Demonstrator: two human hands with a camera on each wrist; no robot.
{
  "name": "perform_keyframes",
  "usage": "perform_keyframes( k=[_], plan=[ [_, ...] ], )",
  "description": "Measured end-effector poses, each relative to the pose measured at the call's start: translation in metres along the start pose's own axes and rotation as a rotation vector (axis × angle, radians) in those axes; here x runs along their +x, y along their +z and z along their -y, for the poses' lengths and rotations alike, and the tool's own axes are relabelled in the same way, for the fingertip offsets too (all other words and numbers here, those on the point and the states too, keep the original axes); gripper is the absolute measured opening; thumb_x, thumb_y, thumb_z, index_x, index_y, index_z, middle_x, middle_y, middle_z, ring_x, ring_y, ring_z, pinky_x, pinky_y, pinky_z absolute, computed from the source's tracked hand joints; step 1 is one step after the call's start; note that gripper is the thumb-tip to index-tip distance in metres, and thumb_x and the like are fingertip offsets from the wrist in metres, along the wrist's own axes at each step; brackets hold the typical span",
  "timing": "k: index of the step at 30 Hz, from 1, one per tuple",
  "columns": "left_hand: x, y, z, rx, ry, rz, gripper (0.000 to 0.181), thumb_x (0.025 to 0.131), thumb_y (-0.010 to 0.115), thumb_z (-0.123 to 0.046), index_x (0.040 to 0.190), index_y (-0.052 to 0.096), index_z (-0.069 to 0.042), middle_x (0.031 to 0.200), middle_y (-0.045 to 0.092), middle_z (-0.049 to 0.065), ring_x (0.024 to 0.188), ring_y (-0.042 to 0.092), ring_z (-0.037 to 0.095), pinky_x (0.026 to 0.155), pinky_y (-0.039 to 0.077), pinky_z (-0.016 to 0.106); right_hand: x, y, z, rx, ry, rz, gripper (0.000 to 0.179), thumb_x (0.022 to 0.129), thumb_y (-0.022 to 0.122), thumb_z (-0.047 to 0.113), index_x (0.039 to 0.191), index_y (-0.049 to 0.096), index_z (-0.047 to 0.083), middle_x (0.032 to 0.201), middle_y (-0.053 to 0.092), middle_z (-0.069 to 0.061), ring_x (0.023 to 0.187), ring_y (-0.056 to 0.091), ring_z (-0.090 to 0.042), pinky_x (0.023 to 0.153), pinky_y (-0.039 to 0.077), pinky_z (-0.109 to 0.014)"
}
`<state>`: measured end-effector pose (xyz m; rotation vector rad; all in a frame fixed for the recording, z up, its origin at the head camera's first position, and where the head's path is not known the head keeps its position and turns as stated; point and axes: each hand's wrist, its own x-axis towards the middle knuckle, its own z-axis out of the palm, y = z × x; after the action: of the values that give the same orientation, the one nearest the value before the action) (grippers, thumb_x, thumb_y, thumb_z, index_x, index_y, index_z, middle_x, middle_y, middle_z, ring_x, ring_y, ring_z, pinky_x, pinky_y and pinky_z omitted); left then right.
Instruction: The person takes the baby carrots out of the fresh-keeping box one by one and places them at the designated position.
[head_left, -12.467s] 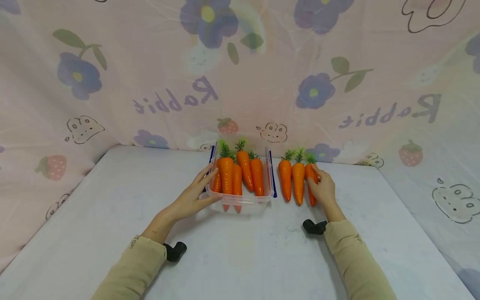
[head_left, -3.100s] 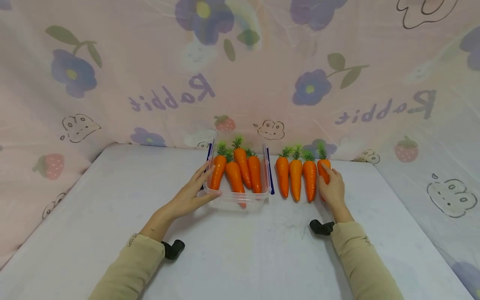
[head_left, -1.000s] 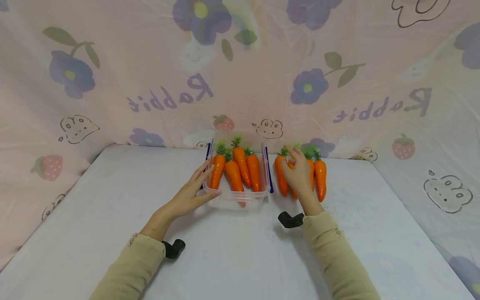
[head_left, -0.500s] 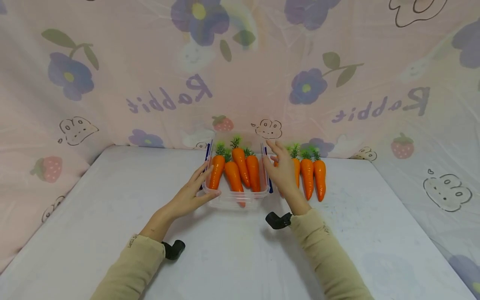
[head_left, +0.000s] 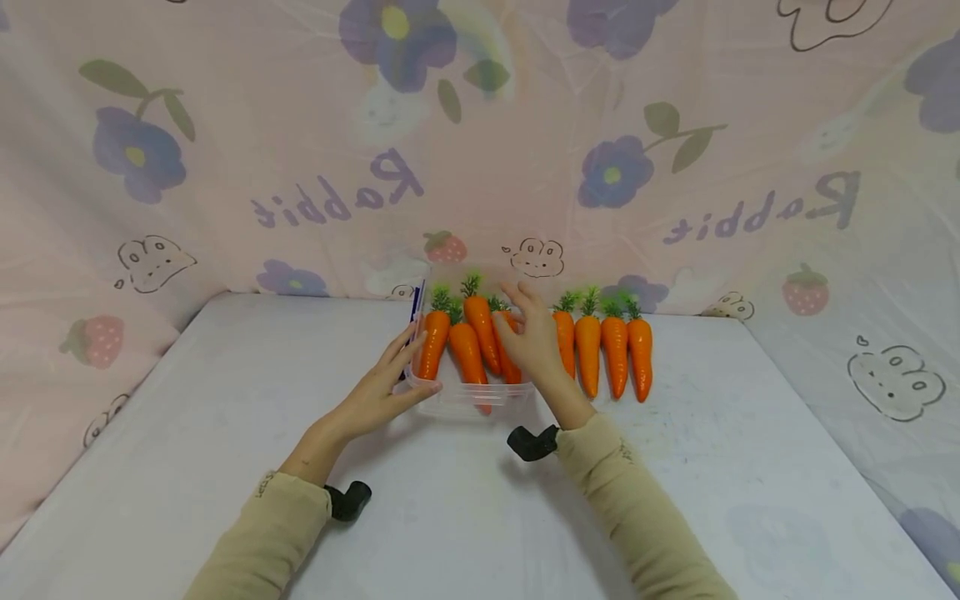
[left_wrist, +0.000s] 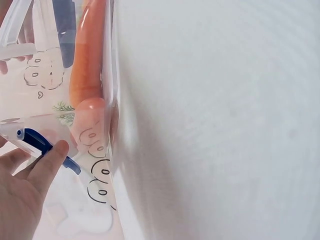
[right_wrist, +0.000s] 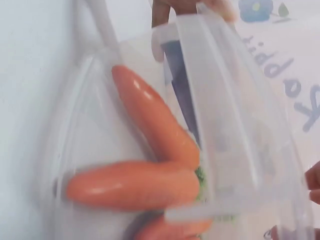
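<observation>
As carrots lie, tips nearest, leaves farthest

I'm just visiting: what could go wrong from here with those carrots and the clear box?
The right hand is over the box's right side, so it might bump the wall, though the left hand touches the opposite side. The carrots inside lie close together, so moving one may shift its neighbours. The carrot row lies near the box, so a passing wrist could roll one.
</observation>
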<state>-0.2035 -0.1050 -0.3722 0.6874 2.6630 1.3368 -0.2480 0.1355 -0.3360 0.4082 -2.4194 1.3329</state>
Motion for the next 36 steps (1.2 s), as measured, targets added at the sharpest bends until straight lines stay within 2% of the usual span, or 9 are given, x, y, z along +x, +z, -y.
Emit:
perform_keyframes(
  k=[3, 9, 12, 17, 20, 25, 28, 32, 36],
  plan=[
    [0.0, 0.0, 0.0, -0.007, 0.0, -0.001, 0.083, 0.091, 0.062, -0.044, 0.155, 0.017, -0.018, 0.163, -0.001, 0.001, 0.145, 0.017, 0.039, 0.107, 0.027, 0.066, 0.001, 0.006, 0.004, 0.009, -0.026, 0.022, 0.046, 0.092, 0.058, 0.01, 0.138, 0.052, 0.005, 0.148, 0.036, -0.025, 0.125, 0.05, -0.039, 0.097, 0.049, -0.046],
    [0.0, 0.0, 0.0, -0.009, -0.005, -0.006, 0.082, 0.091, 0.062, -0.044, 0.155, 0.017, -0.019, 0.163, -0.001, 0.001, 0.145, 0.018, 0.038, 0.107, 0.028, 0.065, 0.005, 0.019, 0.012, -0.011, -0.072, 0.06, 0.047, 0.091, 0.059, 0.01, 0.137, 0.052, 0.005, 0.147, 0.037, -0.027, 0.116, 0.056, -0.042, 0.094, 0.051, -0.047],
    [0.0, 0.0, 0.0, -0.01, -0.009, -0.006, 0.082, 0.091, 0.062, -0.044, 0.155, 0.018, -0.019, 0.163, 0.0, 0.001, 0.145, 0.019, 0.039, 0.107, 0.029, 0.065, 0.008, 0.026, 0.014, -0.017, -0.078, 0.086, 0.048, 0.091, 0.06, 0.01, 0.138, 0.051, 0.006, 0.147, 0.036, -0.028, 0.125, 0.049, -0.042, 0.094, 0.051, -0.047],
    [0.0, -0.001, 0.0, -0.014, 0.004, -0.008, 0.081, 0.091, 0.063, -0.042, 0.155, 0.018, -0.017, 0.163, 0.0, 0.003, 0.145, 0.02, 0.039, 0.107, 0.03, 0.064, 0.01, 0.035, 0.015, -0.082, -0.08, 0.122, 0.049, 0.09, 0.061, 0.013, 0.138, 0.052, 0.007, 0.146, 0.037, -0.028, 0.126, 0.048, -0.043, 0.097, 0.048, -0.051],
    [0.0, 0.0, 0.0, -0.013, 0.01, -0.011, 0.081, 0.091, 0.063, -0.042, 0.155, 0.018, -0.017, 0.163, 0.0, 0.003, 0.144, 0.021, 0.039, 0.106, 0.031, 0.063, 0.011, 0.039, 0.014, -0.121, -0.068, 0.148, 0.049, 0.09, 0.062, 0.015, 0.137, 0.053, 0.008, 0.145, 0.039, -0.028, 0.127, 0.047, -0.044, 0.102, 0.042, -0.055],
    [0.0, -0.001, 0.001, -0.016, 0.008, -0.009, 0.082, 0.091, 0.063, -0.042, 0.155, 0.019, -0.017, 0.163, 0.0, 0.002, 0.144, 0.021, 0.039, 0.106, 0.032, 0.062, 0.012, 0.043, 0.01, -0.128, -0.05, 0.186, 0.049, 0.09, 0.062, 0.016, 0.138, 0.052, 0.008, 0.145, 0.038, -0.028, 0.122, 0.052, -0.044, 0.099, 0.047, -0.051],
    [0.0, -0.001, 0.001, -0.016, 0.005, -0.009, 0.082, 0.091, 0.063, -0.042, 0.155, 0.018, -0.017, 0.163, -0.001, 0.002, 0.144, 0.021, 0.039, 0.106, 0.032, 0.062, 0.012, 0.043, 0.009, -0.148, -0.042, 0.21, 0.05, 0.09, 0.062, 0.017, 0.138, 0.052, 0.009, 0.146, 0.039, -0.028, 0.124, 0.05, -0.044, 0.101, 0.044, -0.053],
    [0.0, -0.001, 0.0, -0.014, 0.001, -0.006, 0.082, 0.091, 0.063, -0.043, 0.155, 0.018, -0.018, 0.163, -0.001, 0.002, 0.144, 0.021, 0.039, 0.106, 0.032, 0.063, 0.012, 0.043, 0.009, -0.205, 0.002, 0.289, 0.053, 0.09, 0.063, 0.02, 0.14, 0.05, 0.009, 0.147, 0.038, -0.026, 0.133, 0.041, -0.042, 0.108, 0.034, -0.057],
    [0.0, -0.001, 0.0, -0.022, -0.003, -0.003, 0.082, 0.091, 0.063, -0.043, 0.155, 0.018, -0.018, 0.163, -0.001, 0.001, 0.144, 0.021, 0.039, 0.106, 0.032, 0.063, 0.011, 0.044, 0.009, -0.251, 0.053, 0.379, 0.056, 0.09, 0.065, 0.023, 0.142, 0.048, 0.009, 0.149, 0.035, -0.026, 0.133, 0.04, -0.042, 0.108, 0.033, -0.058]
  ],
)
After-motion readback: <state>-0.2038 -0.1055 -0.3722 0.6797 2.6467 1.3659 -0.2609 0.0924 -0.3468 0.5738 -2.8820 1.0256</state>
